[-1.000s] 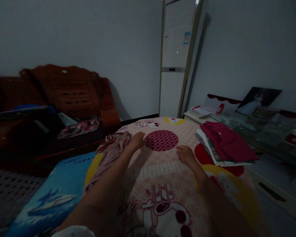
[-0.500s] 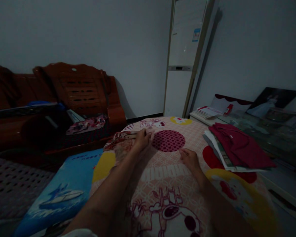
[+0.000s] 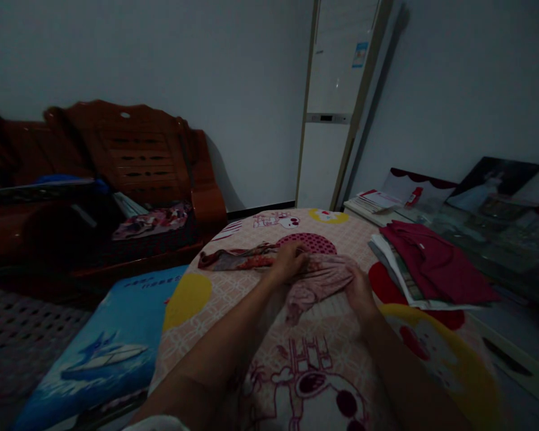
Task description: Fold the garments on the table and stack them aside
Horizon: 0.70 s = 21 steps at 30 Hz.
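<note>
A crumpled patterned garment [image 3: 321,278], pinkish with reddish-brown parts, stretches across the middle of the cloth-covered surface [image 3: 224,305]. My left hand [image 3: 290,262] is closed on the middle of the garment, its fingers curled over the fabric. At the garment's right end, my right hand [image 3: 359,290] grips the edge, with the fingers partly hidden by the cloth. One narrow end trails out to the left, and a loose fold hangs toward me between the hands. The exact kind of garment cannot be made out.
Folded clothes with a dark red garment [image 3: 435,260] on top lie at the right. Beyond them is a glass-topped cabinet [image 3: 471,224]. A blue box with a boat picture [image 3: 112,341] stands at the left, near a wooden sofa [image 3: 139,155]. A tall air conditioner [image 3: 326,149] stands behind.
My left hand has brought the garment rightward from the left edge to the middle. My right hand, earlier without the garment, now holds its right end. The view has shifted slightly.
</note>
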{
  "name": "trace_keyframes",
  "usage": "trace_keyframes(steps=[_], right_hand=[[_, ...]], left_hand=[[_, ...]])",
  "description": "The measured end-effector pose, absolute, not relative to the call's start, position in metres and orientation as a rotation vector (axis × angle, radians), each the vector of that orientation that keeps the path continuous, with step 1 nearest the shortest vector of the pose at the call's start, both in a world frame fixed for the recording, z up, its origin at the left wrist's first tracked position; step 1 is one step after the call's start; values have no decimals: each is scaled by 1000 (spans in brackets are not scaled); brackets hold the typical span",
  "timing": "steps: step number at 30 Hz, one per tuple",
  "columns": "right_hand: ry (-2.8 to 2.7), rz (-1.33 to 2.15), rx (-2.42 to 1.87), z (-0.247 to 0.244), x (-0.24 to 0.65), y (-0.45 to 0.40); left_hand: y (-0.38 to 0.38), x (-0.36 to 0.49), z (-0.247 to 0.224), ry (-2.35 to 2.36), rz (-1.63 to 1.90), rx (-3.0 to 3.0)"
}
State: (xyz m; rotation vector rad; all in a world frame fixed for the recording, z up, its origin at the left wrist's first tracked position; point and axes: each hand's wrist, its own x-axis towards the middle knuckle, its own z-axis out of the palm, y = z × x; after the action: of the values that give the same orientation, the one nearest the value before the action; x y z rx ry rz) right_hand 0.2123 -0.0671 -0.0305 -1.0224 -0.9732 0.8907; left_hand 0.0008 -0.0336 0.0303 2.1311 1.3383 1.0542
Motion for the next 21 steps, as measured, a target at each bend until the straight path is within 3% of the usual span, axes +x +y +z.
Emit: trace_keyframes(steps=[4,15,18,21], right_hand=[[-896,782,-1089,-28,232,-60],[-1014,709,-1211,-24,241,-61],[-1023,684,-1234,-22,241,-59],[-1023,663,-1243,-20,240,-59]], left_hand=[[-11,-56,21,1775,1025,2028],[6,-98,10,2071,606,2012],[7,-96,18,2081,808,1959],[6,-92,32,1975,1268,1877]])
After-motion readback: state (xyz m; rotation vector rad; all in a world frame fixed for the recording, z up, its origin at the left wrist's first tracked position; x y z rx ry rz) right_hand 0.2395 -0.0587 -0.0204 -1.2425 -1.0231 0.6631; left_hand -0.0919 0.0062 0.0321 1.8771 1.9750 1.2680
